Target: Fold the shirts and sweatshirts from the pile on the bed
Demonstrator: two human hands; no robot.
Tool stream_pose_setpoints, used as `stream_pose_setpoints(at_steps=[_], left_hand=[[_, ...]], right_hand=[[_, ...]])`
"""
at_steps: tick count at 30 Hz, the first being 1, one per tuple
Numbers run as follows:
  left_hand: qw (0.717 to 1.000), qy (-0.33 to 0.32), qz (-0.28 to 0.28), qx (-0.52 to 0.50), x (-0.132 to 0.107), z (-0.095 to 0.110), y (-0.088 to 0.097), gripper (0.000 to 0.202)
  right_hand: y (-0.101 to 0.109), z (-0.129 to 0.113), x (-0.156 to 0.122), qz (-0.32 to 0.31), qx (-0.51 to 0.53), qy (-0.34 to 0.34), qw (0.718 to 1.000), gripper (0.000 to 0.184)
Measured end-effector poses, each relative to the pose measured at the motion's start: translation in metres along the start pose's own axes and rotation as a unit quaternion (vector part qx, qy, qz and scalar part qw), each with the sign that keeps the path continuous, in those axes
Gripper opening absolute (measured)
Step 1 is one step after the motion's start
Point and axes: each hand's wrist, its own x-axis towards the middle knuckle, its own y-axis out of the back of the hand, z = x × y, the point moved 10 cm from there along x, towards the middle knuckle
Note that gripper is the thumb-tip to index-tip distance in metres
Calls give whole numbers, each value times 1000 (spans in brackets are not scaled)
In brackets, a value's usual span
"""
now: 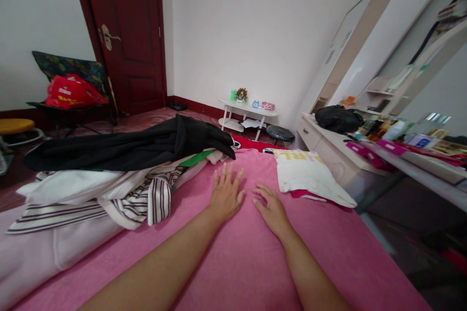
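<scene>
My left hand (226,195) lies on the pink bed cover (241,257) with its fingers spread, and nothing is in it. Beside it, my right hand (270,209) rests over the same cover, its fingers slightly bent and apart, also holding nothing. To the left is a heap of clothes: a black garment (146,143) on top, then a white and striped garment (124,204), with a pale pink one (69,248) underneath. A folded white shirt (310,175) with yellow letters sits right of my right hand, with some dark pink cloth showing under it.
Red patterned cloth (251,144) covers the bed's far end. Beyond stand a small white table (250,108) and a round stool (280,132). At right, a dresser (317,138) carries a black bag (338,118) and bottles. A chair at left holds a red bag (75,91).
</scene>
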Motion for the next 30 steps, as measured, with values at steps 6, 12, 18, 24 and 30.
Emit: stream_pose_setpoints(at_steps=[6,12,18,24,30], left_hand=[[999,-1,-35,-2,1,0,-11,72],[995,4,-94,17,2,-2,-27,66],[993,3,-114,14,3,-1,-27,59],[995,-3,-102,15,2,1,-27,59],[995,0,-99,22,2,-2,-31,62]], right_hand=[[1,-12,0,9,-38,6,999,27],[48,6,37,-7,-174,26,984,22],[123,119,34,147,-378,-198,892,48],[116,142,18,160,-388,-224,879,51],[155,163,-9,311,-295,-319,845,57]])
